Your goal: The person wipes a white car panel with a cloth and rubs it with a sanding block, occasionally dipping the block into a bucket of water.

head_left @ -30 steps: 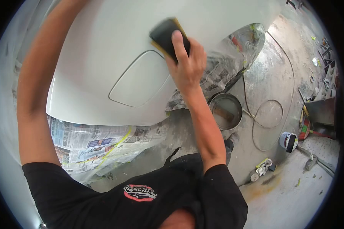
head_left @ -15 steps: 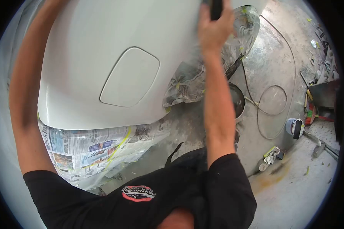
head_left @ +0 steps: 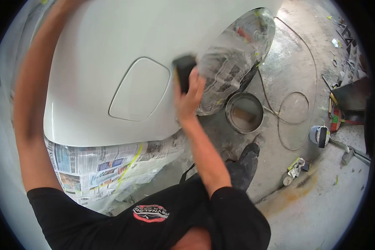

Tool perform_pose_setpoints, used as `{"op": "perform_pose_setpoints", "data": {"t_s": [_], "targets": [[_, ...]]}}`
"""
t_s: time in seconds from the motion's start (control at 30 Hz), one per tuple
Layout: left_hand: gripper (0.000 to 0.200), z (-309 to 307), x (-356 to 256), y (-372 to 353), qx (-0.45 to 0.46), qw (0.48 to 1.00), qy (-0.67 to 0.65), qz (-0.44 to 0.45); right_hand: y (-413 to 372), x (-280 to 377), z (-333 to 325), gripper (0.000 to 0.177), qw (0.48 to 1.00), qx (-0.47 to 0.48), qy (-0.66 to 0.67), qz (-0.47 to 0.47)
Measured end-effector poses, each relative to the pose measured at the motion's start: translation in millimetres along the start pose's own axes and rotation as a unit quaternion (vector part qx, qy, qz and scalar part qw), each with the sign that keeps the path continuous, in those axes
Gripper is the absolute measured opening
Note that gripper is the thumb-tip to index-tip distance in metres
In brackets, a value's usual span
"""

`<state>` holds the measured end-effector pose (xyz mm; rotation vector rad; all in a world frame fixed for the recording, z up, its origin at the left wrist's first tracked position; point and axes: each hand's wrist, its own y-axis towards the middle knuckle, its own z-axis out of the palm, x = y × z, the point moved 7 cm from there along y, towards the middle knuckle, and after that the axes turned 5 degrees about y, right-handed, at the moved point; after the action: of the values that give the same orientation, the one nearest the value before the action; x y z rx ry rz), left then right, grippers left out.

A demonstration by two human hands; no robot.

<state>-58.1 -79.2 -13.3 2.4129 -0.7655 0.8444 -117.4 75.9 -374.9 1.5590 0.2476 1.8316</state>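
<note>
My right hand is wrapped round a black sanding block, a little blurred by motion. The block lies against the pale car body panel, just right of the fuel filler flap. Up at the top left edge, only part of my left hand shows beside the panel's upper side; its fingers are out of sight. Plastic and newspaper masking covers the wheel area beyond the block. More newspaper hangs below the panel's lower edge.
A round basin holding a brownish block stands on the floor near my shoe. A thin hose loops over the concrete. Farther right are a small tub, a red-and-green brush and a crumpled bundle.
My right hand has swept the sanding block down and left across the panel, from the top edge to beside the filler flap. The basin is now uncovered. My left arm has barely moved.
</note>
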Motion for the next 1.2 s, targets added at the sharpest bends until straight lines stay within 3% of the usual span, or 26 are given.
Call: {"op": "perform_pose_setpoints", "data": {"t_s": [0.03,0.1,0.2,0.27,0.37,0.47,0.53,0.6,0.63,0.67,0.7,0.77,0.83,0.97,1.07,1.1,1.17,1.2], "targets": [[0.029,1,2,1,0.005,1.000,-0.006,-0.004,-23,-2,-2,0.077,0.999,0.021,0.010,0.033],[0.029,2,2,1,0.022,0.999,-0.022,-0.012,16,-17,-2,0.077,1.000,0.013,0.009,0.008],[0.030,3,5,0,0.033,0.997,-0.022,-0.059,136,-64,6,0.071,1.000,-0.009,0.001,0.021],[0.030,6,8,-1,0.030,0.999,-0.016,-0.040,204,-84,4,0.062,0.998,-0.009,0.020,0.051],[0.030,1,2,0,0.031,0.997,-0.024,-0.063,175,-78,8,0.069,0.997,-0.041,-0.056,0.033],[0.029,-3,0,-1,0.025,0.997,-0.034,-0.070,59,-7,4,0.070,1.000,0.021,-0.004,-0.010],[0.030,-3,3,0,0.020,0.997,-0.044,-0.063,57,1,3,0.071,0.999,0.032,-0.008,-0.017],[0.031,0,6,-2,0.027,0.997,-0.056,-0.055,95,-34,7,0.071,0.999,0.029,-0.010,-0.011],[0.035,1,11,-4,0.017,0.998,-0.043,-0.042,140,-61,12,0.070,1.000,-0.002,-0.002,-0.013],[0.039,3,18,-6,0.004,0.999,-0.029,-0.030,190,-90,13,0.067,0.999,0.006,0.008,0.046],[0.044,4,20,-8,-0.004,1.000,-0.016,-0.019,234,-112,14,0.065,1.000,-0.020,-0.014,0.013],[0.044,7,21,-8,0.009,0.999,-0.019,-0.034,284,-137,10,0.063,0.992,-0.020,-0.034,0.122],[0.043,3,18,-7,0.011,0.999,-0.021,-0.032,270,-133,13,0.065,0.990,-0.036,-0.033,0.130],[0.041,-1,16,-1,0.003,0.999,-0.024,-0.028,151,-40,14,0.071,0.999,0.037,-0.006,0.024],[0.041,-1,14,-4,0.018,0.998,-0.035,-0.052,180,-83,11,0.071,0.999,0.038,0.005,0.011],[0.042,-1,15,-3,0.020,0.998,-0.032,-0.052,217,-116,11,0.069,0.997,0.033,0.006,0.071],[0.042,3,14,-1,0.021,0.998,-0.035,-0.058,298,-182,6,0.065,0.995,-0.023,-0.010,0.096],[0.043,2,14,-1,0.023,0.997,-0.039,-0.061,324,-218,4,0.068,0.983,-0.017,-0.019,0.182]]}}
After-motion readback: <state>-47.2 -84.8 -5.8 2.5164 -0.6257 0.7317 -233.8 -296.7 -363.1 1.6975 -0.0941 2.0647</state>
